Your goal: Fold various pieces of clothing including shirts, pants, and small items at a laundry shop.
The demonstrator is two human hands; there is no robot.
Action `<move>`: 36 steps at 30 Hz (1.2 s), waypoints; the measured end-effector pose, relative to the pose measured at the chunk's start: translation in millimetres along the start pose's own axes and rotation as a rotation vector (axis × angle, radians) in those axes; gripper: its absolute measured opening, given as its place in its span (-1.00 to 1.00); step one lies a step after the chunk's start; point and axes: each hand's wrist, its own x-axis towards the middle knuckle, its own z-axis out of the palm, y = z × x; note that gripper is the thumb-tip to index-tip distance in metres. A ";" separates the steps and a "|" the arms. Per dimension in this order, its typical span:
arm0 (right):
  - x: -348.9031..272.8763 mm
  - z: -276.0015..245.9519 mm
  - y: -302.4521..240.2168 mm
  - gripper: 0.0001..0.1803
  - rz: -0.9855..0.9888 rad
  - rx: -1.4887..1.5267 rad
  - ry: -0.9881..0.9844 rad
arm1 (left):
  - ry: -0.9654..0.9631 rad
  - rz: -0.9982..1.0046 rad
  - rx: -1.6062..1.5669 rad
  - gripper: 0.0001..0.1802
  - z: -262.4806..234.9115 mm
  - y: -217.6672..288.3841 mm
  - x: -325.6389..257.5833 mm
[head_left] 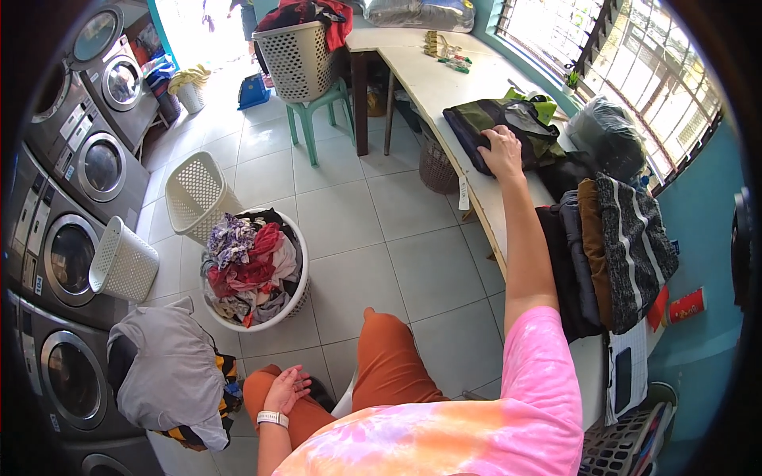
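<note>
My right arm reaches across the white table (418, 65). My right hand (502, 151) lies with fingers apart on a dark folded garment (468, 125) with green parts, at the table's near edge. Resting on my orange-clad thigh, palm partly up and fingers loosely stretched, my left hand (287, 390) holds nothing. Beside my right forearm stands a row of folded clothes in black, grey and brown, with a striped dark grey knit (635, 246) at its right end. A clear plastic bag of dark cloth (607, 139) sits behind, by the window.
A round white basket (305, 274) heaped with mixed laundry stands on the tiles ahead. Two cream baskets (190, 190) are beside it. Grey clothes (171, 361) are piled at my left, before stacked washing machines (75, 373). Farther off, a full basket (298, 63) tops a green stool (309, 111).
</note>
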 end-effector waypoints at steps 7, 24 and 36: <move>-6.1 27.5 -20.9 -0.78 0.053 -0.345 0.083 | 0.025 0.012 0.057 -0.68 4.7 2.4 -5.1; -43.1 33.9 -17.8 -0.35 -0.092 -0.255 -0.103 | 0.037 0.084 0.221 -0.62 14.7 2.4 -15.4; -137.7 -11.8 6.8 -0.29 0.096 0.742 -0.228 | 0.099 0.247 0.325 -0.60 4.4 -22.2 -12.5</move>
